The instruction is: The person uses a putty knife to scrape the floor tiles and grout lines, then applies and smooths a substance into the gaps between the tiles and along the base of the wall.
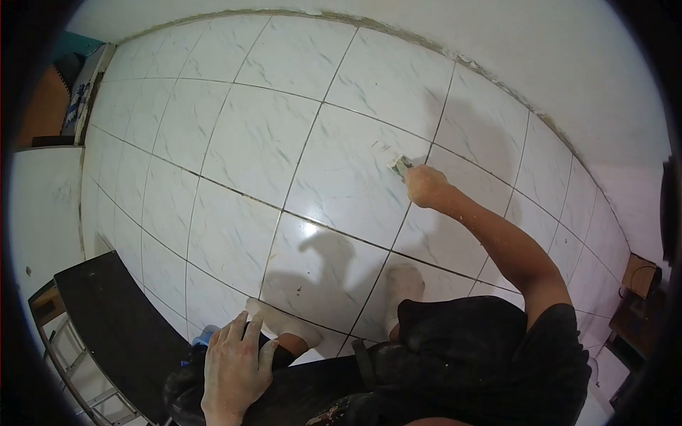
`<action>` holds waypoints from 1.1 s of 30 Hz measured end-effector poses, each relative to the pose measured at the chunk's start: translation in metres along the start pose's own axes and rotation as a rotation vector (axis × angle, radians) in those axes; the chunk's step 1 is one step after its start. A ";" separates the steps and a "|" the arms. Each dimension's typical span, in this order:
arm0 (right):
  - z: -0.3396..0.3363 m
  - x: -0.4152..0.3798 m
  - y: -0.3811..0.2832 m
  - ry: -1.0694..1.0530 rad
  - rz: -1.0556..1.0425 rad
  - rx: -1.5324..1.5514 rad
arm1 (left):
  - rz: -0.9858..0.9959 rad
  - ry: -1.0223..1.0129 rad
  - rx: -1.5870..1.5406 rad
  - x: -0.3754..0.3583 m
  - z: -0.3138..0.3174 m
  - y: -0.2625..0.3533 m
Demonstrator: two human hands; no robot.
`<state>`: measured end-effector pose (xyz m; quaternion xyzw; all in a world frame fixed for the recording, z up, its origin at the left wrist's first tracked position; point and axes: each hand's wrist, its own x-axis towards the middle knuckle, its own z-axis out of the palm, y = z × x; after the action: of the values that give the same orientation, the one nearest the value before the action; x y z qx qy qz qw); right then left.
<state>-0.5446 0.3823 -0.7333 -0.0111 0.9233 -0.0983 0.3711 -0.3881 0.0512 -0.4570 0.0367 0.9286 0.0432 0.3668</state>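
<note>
L hand [238, 362], fingers spread, nr black-clad leg [288, 344], L of pale-socked R foot [405, 284]. Beyond foot: brown streaks [383, 148], then small flat pale tool (poss. scraper) [400, 165], pinched in R hand [428, 186]. Step, est.: tool at white tile [348, 167]; any stroke needs low, steady edge.

There are two hands, one left hand [238, 362] and one right hand [428, 186], and one small tool [400, 166]. Two light-covered feet [405, 291] are on the floor [241, 135], with one long black surface [114, 312] at its lower left edge.
</note>
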 end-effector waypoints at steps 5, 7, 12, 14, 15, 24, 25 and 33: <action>0.002 0.016 -0.006 0.053 -0.043 -0.023 | 0.012 -0.001 -0.051 0.004 -0.003 0.007; 0.003 0.012 -0.002 0.062 -0.055 -0.008 | 0.011 -0.015 -0.044 0.004 -0.001 0.006; 0.007 0.008 -0.004 0.073 -0.058 -0.008 | -0.006 0.013 0.029 0.005 -0.003 0.004; -0.001 0.017 -0.007 0.077 -0.108 0.028 | 0.027 0.039 -0.039 0.009 -0.005 0.008; 0.000 0.017 -0.007 0.074 -0.107 0.026 | 0.027 0.036 -0.041 0.008 -0.003 0.009; 0.002 0.021 -0.013 0.095 -0.116 -0.002 | -0.001 0.017 -0.038 0.009 -0.003 0.011; -0.004 0.015 -0.015 0.060 -0.098 0.004 | 0.008 0.007 -0.046 0.009 -0.002 0.010; 0.011 0.029 -0.014 0.109 -0.111 0.027 | 0.021 0.016 -0.037 0.011 -0.002 0.011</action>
<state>-0.5588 0.3639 -0.7576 -0.0521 0.9387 -0.1317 0.3142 -0.3973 0.0628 -0.4619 0.0393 0.9302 0.0646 0.3593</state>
